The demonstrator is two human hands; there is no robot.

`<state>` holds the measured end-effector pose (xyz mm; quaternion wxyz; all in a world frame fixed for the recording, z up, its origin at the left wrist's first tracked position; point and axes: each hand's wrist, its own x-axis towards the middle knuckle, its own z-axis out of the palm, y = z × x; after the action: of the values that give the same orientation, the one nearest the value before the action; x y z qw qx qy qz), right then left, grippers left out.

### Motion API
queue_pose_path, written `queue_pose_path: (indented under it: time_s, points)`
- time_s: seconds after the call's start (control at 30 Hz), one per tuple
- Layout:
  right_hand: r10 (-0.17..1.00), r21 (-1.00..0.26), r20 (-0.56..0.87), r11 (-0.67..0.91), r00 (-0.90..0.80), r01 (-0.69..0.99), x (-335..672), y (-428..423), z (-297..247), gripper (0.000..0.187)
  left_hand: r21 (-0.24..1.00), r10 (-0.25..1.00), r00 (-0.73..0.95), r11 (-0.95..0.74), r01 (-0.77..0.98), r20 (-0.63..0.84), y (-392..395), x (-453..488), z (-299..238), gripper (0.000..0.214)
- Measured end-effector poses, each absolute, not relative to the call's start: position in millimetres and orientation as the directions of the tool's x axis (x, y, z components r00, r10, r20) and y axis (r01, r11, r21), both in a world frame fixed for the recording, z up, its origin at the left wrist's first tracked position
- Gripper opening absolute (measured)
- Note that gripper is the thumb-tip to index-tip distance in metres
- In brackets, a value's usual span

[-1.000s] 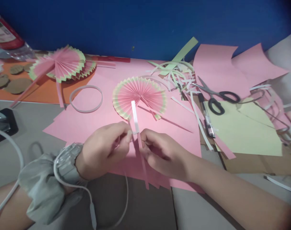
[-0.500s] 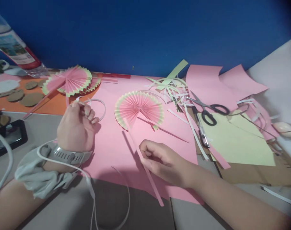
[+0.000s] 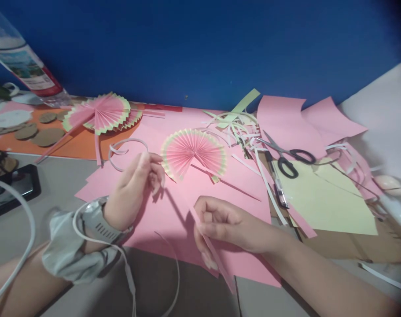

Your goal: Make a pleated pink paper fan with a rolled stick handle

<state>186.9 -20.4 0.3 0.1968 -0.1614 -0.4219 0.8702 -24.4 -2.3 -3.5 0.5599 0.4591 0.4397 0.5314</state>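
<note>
My right hand (image 3: 223, 224) pinches a narrow pink paper strip (image 3: 216, 255) between thumb and fingers; the strip slants down toward the front edge of a large pink sheet (image 3: 174, 220). Over the left half of this sheet, my left hand (image 3: 139, 182) has its fingers loosely bent and apart, with nothing visible in them. Just behind it lies a curled white strip (image 3: 130, 140). Beyond and between the hands rests a pleated pink paper fan (image 3: 195, 152) with a yellow-green rim and a thin pink strip running from its centre to the right.
More pleated fans (image 3: 111, 112) lie at the back left beside cardboard discs (image 3: 48, 137) and a bottle (image 3: 31, 70). A phone (image 3: 15, 189) is at far left. Scissors (image 3: 286, 156), a pen (image 3: 279, 189), paper scraps (image 3: 241, 127) and a yellow-green sheet (image 3: 335, 198) lie right. A white cable (image 3: 127, 268) crosses my left wrist.
My left hand has moved right, away from the curled white strip, and its fingers have loosened. In my right hand the pink strip has turned and slid toward me, with its upper end now near the fingers.
</note>
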Motion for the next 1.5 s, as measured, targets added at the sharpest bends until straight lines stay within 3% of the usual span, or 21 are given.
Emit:
queue_pose_path:
  time_s: [0.13, 0.33, 0.47, 0.57, 0.77, 0.97, 1.3, 1.5]
  points:
    - [0.453, -0.805, -0.099, -0.560, -0.886, -0.197, 186.5, -18.3, -4.1, 0.012, 0.985, 0.953, 0.303, 0.036, -0.166, 0.017, -14.5, -22.6, -0.7, 0.035]
    - [0.482, -0.827, -0.128, -0.534, -0.867, -0.174, 186.6, -18.2, -3.8, 0.014, 0.987, 0.941, 0.336, 0.017, -0.157, 0.037, -17.6, -19.2, 5.5, 0.018]
    - [0.491, -0.837, -0.139, -0.522, -0.860, -0.163, 186.7, -18.4, -3.4, 0.014, 0.962, 0.870, 0.490, 0.081, -0.260, 0.059, -17.3, -22.1, 3.9, 0.031]
    - [0.519, -0.843, -0.152, -0.513, -0.841, -0.164, 186.0, -18.5, -3.5, 0.013, 0.968, 0.826, 0.563, 0.134, -0.211, 0.009, -17.5, -23.4, 4.3, 0.026]
    - [0.600, -0.918, -0.203, -0.392, -0.774, -0.063, 182.3, -21.1, 1.0, 0.020, 0.989, 0.807, 0.582, 0.145, -0.041, -0.095, -17.2, -19.0, 8.5, 0.013]
    - [0.688, -0.969, -0.223, -0.235, -0.690, 0.078, 180.9, -26.0, 3.8, 0.025, 0.994, 0.815, 0.577, 0.098, -0.042, -0.056, -14.5, -17.2, 9.8, 0.005]
    - [0.560, -0.868, -0.207, -0.484, -0.802, -0.114, 185.9, -18.4, -3.2, 0.020, 0.983, 0.800, 0.597, 0.153, -0.100, -0.064, -16.1, -21.3, 6.6, 0.007]
    - [0.561, -0.805, -0.152, -0.547, -0.814, -0.227, 186.9, -16.8, -6.9, 0.015, 0.977, 0.791, 0.611, 0.149, -0.153, -0.025, -14.8, -20.4, 8.4, 0.014]
